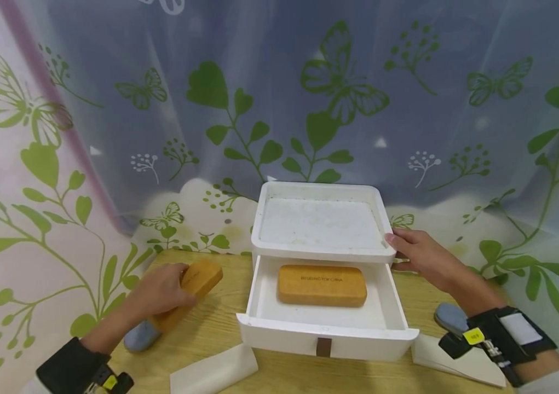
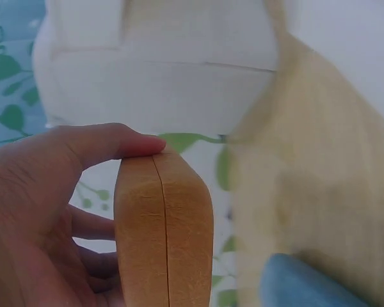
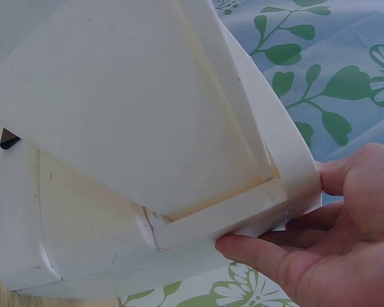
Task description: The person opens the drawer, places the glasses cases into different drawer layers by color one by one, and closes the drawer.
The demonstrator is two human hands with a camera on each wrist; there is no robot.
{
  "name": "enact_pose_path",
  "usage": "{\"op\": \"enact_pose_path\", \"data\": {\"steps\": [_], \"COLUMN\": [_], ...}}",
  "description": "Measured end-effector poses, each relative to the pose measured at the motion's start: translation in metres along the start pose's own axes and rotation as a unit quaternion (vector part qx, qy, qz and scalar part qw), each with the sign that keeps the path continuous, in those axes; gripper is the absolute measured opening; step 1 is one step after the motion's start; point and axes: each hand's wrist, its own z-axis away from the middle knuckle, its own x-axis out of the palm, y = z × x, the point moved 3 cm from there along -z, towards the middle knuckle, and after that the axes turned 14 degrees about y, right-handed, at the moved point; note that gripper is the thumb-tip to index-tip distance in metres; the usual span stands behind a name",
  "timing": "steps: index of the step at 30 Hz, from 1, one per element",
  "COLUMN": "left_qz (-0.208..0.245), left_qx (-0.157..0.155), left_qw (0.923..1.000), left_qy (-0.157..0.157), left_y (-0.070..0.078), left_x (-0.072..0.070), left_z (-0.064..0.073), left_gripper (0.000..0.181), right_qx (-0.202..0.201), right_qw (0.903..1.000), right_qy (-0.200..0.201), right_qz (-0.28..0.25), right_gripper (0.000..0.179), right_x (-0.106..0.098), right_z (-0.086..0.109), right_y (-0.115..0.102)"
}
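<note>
A tan eyeglass case (image 1: pixel 202 278) is gripped in my left hand (image 1: pixel 165 290), raised at a slant over the left of the table. In the left wrist view the case (image 2: pixel 163 236) shows its end with a seam down the middle, the thumb at its top edge. A white drawer box (image 1: pixel 322 253) stands at centre with its drawer (image 1: pixel 328 342) pulled out. Inside the drawer lies a second tan eyeglass case (image 1: pixel 322 285) with printed lettering. My right hand (image 1: pixel 419 253) holds the box's right side, thumb on the rim; the right wrist view shows this hand (image 3: pixel 352 236) around the corner.
A blue-grey rounded object (image 1: pixel 141 336) lies below my left hand, and a similar one (image 1: pixel 449 318) lies near my right wrist. White folded sheets (image 1: pixel 214 372) rest left and right of the drawer's front. A leaf-and-butterfly patterned curtain (image 1: pixel 279 109) hangs behind the box.
</note>
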Motion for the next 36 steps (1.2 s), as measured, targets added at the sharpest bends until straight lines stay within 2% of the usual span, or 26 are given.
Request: {"op": "enact_pose_path", "data": {"steps": [5, 7, 14, 18, 25, 31, 36], "left_qz": [0.019, 0.026, 0.029, 0.010, 0.005, 0.008, 0.006], "left_qx": [-0.010, -0.012, 0.026, 0.048, 0.087, 0.112, 0.137], "left_qw": [0.9998, 0.9995, 0.9983, 0.9973, 0.9938, 0.9917, 0.9892], "left_qy": [0.006, 0.013, 0.043, 0.055, 0.068, 0.063, 0.052], "left_y": [0.011, 0.016, 0.039, 0.056, 0.085, 0.114, 0.141], "left_x": [-0.026, -0.036, -0.066, -0.074, -0.081, -0.088, -0.088], "left_z": [-0.006, -0.007, -0.010, -0.010, -0.012, -0.016, -0.021], "left_gripper": [0.087, 0.088, 0.088, 0.086, 0.082, 0.081, 0.082], "right_qx": [-0.001, -0.001, 0.001, 0.000, 0.001, 0.002, 0.000], "right_qw": [1.0000, 1.0000, 1.0000, 0.9999, 0.9999, 1.0000, 1.0000], "right_qy": [0.000, 0.000, 0.009, 0.012, 0.008, 0.008, 0.009], "right_qz": [-0.002, -0.002, 0.002, 0.007, 0.006, 0.004, 0.003], "right_gripper": [0.069, 0.069, 0.069, 0.069, 0.068, 0.068, 0.069], "right_x": [0.000, 0.000, 0.000, 0.000, 0.000, 0.000, -0.001], "right_z": [0.000, -0.001, -0.001, -0.001, -0.001, -0.002, -0.001], "right_y": [0.000, 0.000, -0.002, -0.001, 0.000, 0.001, 0.002]}}
